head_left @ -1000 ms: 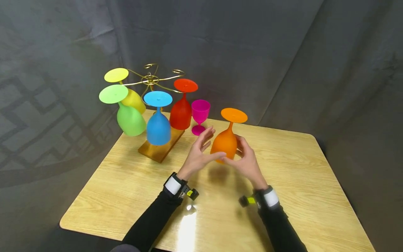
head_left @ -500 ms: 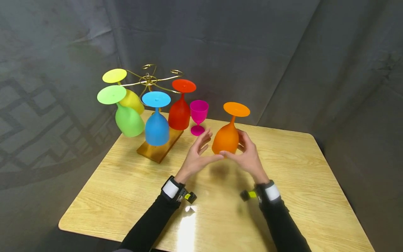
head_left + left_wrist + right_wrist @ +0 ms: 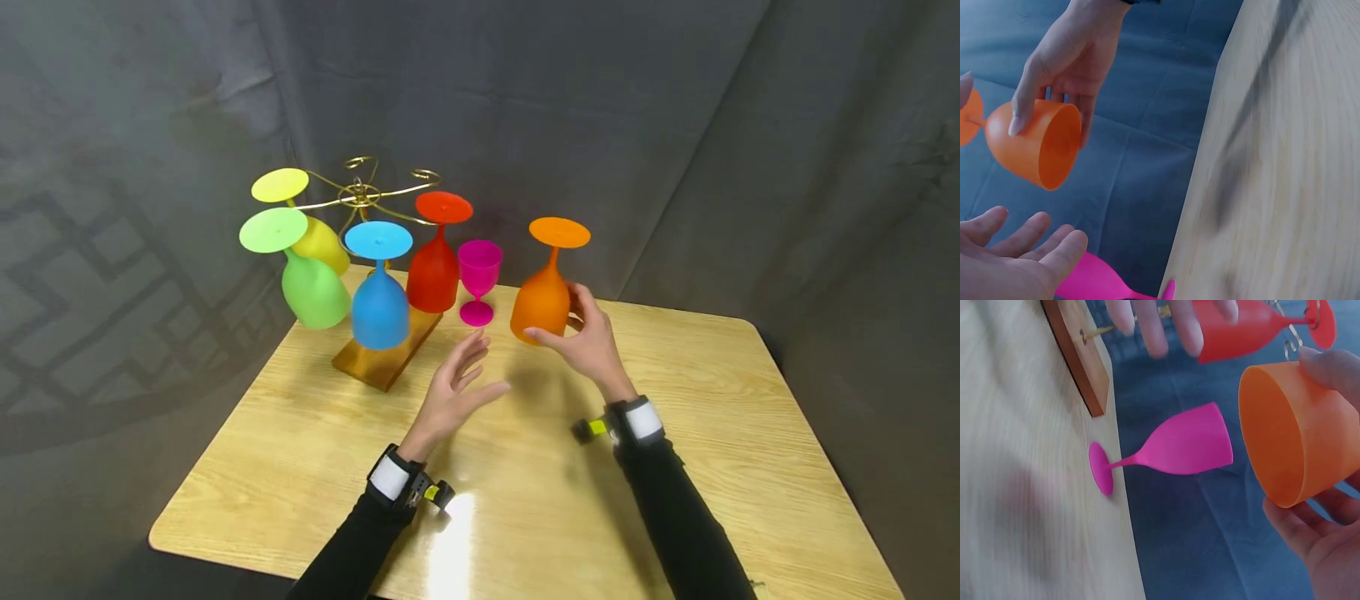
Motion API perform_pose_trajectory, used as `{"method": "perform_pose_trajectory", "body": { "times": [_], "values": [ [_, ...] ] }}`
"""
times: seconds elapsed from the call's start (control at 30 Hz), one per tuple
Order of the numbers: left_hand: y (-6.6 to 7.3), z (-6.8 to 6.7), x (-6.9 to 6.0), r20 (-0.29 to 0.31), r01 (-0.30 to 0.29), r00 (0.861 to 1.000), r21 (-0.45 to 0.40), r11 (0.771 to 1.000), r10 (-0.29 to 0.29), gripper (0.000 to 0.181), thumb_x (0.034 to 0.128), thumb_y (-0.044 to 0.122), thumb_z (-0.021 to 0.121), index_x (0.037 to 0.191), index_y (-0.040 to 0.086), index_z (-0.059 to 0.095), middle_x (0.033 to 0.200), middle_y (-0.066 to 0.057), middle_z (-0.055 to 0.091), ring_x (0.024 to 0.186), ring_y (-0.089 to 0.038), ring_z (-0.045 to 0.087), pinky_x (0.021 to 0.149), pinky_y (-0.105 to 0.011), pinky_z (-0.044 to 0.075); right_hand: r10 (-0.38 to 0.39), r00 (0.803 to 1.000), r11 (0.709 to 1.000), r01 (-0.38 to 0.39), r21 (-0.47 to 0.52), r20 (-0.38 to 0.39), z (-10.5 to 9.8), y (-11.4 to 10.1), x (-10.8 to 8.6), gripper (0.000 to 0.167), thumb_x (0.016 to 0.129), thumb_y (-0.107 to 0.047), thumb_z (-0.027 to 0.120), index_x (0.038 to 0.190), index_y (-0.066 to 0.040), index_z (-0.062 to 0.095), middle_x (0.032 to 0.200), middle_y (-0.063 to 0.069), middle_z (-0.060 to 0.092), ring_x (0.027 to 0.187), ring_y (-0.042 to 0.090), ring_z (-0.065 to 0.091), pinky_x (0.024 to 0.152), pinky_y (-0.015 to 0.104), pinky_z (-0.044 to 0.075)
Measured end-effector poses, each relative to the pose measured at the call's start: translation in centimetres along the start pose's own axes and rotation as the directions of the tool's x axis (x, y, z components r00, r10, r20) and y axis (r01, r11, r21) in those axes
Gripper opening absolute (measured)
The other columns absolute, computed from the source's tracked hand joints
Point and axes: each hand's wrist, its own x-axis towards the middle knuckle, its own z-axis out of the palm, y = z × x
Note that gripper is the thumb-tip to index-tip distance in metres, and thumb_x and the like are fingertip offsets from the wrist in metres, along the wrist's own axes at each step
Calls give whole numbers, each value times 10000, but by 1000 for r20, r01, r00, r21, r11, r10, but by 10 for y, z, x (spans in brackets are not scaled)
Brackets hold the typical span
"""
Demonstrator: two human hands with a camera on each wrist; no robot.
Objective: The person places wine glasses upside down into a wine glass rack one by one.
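An orange goblet (image 3: 542, 302) hangs upside down above the table, its foot uppermost. My right hand (image 3: 588, 342) grips its bowl, thumb on the near side and fingers round the right side; the right wrist view shows the goblet's open mouth (image 3: 1272, 437). To the left and lower, my left hand (image 3: 450, 392) is spread in the air, apart from the goblet and holding nothing. A magenta goblet (image 3: 479, 271) stands upright on the table beyond the hands, between the orange goblet and the rack.
A gold wire rack (image 3: 360, 196) on a wooden base (image 3: 375, 367) stands at the left back. Upside down on its arms hang a red goblet (image 3: 432, 275), a blue goblet (image 3: 380, 308), a green goblet (image 3: 315, 292) and a yellow goblet (image 3: 322, 246). A grey curtain (image 3: 570, 125) backs the table (image 3: 712, 400).
My left hand has let the orange goblet's side go and drawn down and left. My right hand has raised the goblet, still upside down. The rack and magenta goblet stay put.
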Motion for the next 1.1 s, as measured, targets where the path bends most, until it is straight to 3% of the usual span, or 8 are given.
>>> {"method": "perform_pose_trajectory", "body": {
  "times": [0.37,0.83,1.1],
  "values": [
    [0,-15,-11,-28,-35,999,40,999,36,796,922,205,773,1594,185,347,1634,-135,383,1507,-359,374,1234,-506,367,-15,1000,997,15,-74,-3,2,10,39,921,763,-466,897,1499,-172,427,1387,78,585,1209,266,579,1061,500,536],
    [-2,-30,-10,-69,-59,996,16,998,60,767,921,110,738,1584,108,352,1610,-150,407,1488,-363,399,1227,-560,353,9,1000,994,-10,-107,-10,10,2,89,969,759,-555,868,1513,-165,399,1418,98,568,1212,305,576,1063,512,526],
    [-9,-36,-19,-80,-34,996,-4,999,34,742,925,89,728,1573,94,366,1592,-124,445,1493,-399,380,1225,-593,336,17,999,996,-20,-88,-30,19,4,109,992,745,-567,872,1514,-158,397,1416,111,564,1216,304,566,1073,504,518]
  ]
}}
